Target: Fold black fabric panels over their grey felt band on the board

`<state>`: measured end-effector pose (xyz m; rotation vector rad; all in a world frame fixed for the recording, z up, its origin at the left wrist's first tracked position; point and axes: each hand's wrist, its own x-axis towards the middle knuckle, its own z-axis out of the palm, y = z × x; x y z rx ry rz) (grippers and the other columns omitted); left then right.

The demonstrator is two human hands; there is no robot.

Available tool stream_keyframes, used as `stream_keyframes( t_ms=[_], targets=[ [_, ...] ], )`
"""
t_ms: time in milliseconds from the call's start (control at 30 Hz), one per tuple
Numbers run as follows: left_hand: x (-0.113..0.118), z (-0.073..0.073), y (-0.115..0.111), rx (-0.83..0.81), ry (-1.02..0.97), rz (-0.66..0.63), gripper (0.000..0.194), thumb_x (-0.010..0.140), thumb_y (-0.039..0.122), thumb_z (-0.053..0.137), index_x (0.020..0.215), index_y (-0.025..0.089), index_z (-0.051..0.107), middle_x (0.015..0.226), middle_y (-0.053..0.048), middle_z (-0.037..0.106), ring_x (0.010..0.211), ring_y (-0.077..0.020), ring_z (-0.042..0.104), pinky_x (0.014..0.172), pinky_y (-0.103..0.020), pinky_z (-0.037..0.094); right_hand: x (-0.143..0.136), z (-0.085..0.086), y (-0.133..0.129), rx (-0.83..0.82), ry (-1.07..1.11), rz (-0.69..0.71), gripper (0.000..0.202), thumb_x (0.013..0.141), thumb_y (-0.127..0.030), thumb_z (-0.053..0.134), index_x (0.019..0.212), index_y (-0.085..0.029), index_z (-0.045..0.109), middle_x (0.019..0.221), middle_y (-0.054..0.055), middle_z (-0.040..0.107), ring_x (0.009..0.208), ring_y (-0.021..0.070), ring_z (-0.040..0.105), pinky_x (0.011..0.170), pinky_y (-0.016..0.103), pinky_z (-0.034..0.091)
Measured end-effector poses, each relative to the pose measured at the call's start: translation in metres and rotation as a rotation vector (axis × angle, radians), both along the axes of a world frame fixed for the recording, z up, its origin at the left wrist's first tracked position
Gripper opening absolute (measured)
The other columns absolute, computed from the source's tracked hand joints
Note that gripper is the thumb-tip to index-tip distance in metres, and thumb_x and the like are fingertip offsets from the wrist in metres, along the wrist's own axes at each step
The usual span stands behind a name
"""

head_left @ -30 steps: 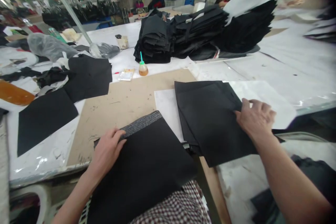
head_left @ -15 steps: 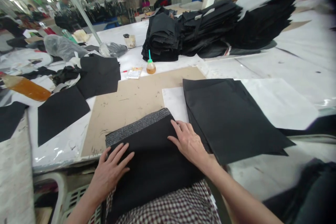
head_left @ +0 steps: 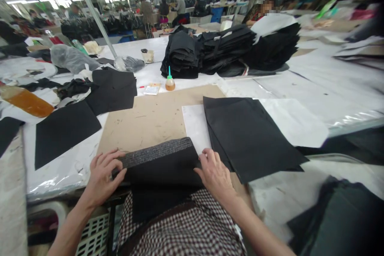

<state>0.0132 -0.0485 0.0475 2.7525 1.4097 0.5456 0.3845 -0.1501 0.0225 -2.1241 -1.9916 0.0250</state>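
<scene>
A black sheet [head_left: 165, 172] with a speckled grey strip [head_left: 159, 151] along its far edge lies over the table's front edge and hangs toward my checked apron. My left hand [head_left: 105, 172] pinches its left end near the strip, thumb against the fingers. At the sheet's right edge, my right hand [head_left: 214, 172] grips the material between thumb and curled fingers. Beneath the strip is a beige board [head_left: 150, 116]. Larger black sheets [head_left: 249, 136] lie to the right, partly over white paper [head_left: 294, 120].
Stacked black pieces [head_left: 222, 50] stand at the back, near a seated person. A small glue bottle [head_left: 170, 83] sits behind the board. Black pieces [head_left: 67, 132] and an amber bottle [head_left: 28, 102] lie left. A metal pole [head_left: 93, 12] rises from the table.
My left hand has moved left from lying on the sheet to its left end. My right hand has closed on the right edge. The sheet's near part has drawn up, and the view has tilted upward.
</scene>
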Motion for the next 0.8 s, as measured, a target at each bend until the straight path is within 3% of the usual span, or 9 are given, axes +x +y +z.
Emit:
stream_keyframes(
  t_ms=[100,233,300,367,500,600,700,800],
  targets=[
    [0.057,0.0,-0.005,0.031,-0.12,0.065,0.018,0.094,0.039,0.057,0.103,0.025,0.063,0.121,-0.007,0.065,0.117,-0.0263,0.056,0.106,-0.049,0.036,0.006,0.002,0.012,0.135,0.095,0.188,0.025,0.092,-0.022,0.062,0.117,-0.02,0.057,0.129,0.011,0.055,0.112,0.0257,0.054,0.095,0.042,0.051],
    [0.138,-0.017,-0.008,-0.048,-0.09,-0.098,0.023,0.098,0.033,0.053,0.118,0.028,0.062,0.125,-0.005,0.063,0.119,-0.0242,0.055,0.105,-0.046,0.037,0.006,-0.005,0.039,0.129,0.199,0.447,0.036,0.098,-0.027,0.055,0.133,-0.021,0.053,0.124,0.008,0.059,0.112,0.0218,0.055,0.099,0.039,0.049],
    [0.162,-0.029,-0.004,-0.041,-0.093,-0.056,0.025,0.098,0.032,0.052,0.12,0.026,0.062,0.126,-0.007,0.063,0.12,-0.026,0.055,0.105,-0.048,0.036,0.005,-0.01,0.049,0.108,0.192,0.447,0.041,0.096,-0.031,0.058,0.135,-0.021,0.052,0.122,0.009,0.06,0.11,0.0226,0.057,0.098,0.039,0.051],
    [0.172,-0.038,0.0,-0.024,-0.104,0.025,0.026,0.098,0.032,0.051,0.119,0.024,0.063,0.127,-0.009,0.063,0.119,-0.0281,0.055,0.105,-0.05,0.035,0.005,-0.013,0.056,0.103,0.175,0.386,0.042,0.096,-0.033,0.058,0.135,-0.02,0.053,0.119,0.01,0.06,0.107,0.023,0.058,0.095,0.039,0.052],
    [0.151,-0.043,0.001,0.024,-0.084,0.158,0.032,0.098,0.037,0.051,0.126,0.025,0.06,0.134,-0.011,0.06,0.122,-0.0316,0.053,0.108,-0.054,0.032,0.006,-0.016,0.063,0.112,0.134,0.31,0.036,0.097,-0.032,0.056,0.132,-0.02,0.055,0.115,0.012,0.06,0.102,0.0233,0.059,0.089,0.037,0.054],
    [0.103,-0.043,-0.004,0.084,-0.092,0.353,0.05,0.094,0.046,0.056,0.138,0.023,0.05,0.141,-0.015,0.053,0.129,-0.0364,0.048,0.109,-0.057,0.031,0.007,-0.019,0.067,0.165,0.087,0.186,0.048,0.094,-0.038,0.061,0.135,-0.017,0.051,0.125,0.018,0.056,0.112,0.0303,0.055,0.093,0.045,0.051],
    [0.045,-0.046,-0.008,0.023,-0.103,0.516,0.068,0.088,0.056,0.062,0.143,0.019,0.044,0.134,-0.018,0.058,0.124,-0.0375,0.051,0.104,-0.058,0.038,0.007,-0.026,0.072,0.162,0.111,0.132,0.062,0.092,-0.044,0.062,0.142,-0.014,0.042,0.122,0.019,0.058,0.111,0.0318,0.057,0.093,0.046,0.051],
    [0.003,-0.044,-0.008,-0.107,-0.151,0.471,0.068,0.082,0.057,0.068,0.136,0.019,0.051,0.119,-0.014,0.065,0.112,-0.0336,0.059,0.098,-0.053,0.045,0.01,-0.032,0.078,0.073,0.198,0.108,0.07,0.09,-0.044,0.063,0.147,-0.016,0.034,0.108,0.014,0.065,0.098,0.0291,0.065,0.079,0.038,0.054]
  ],
)
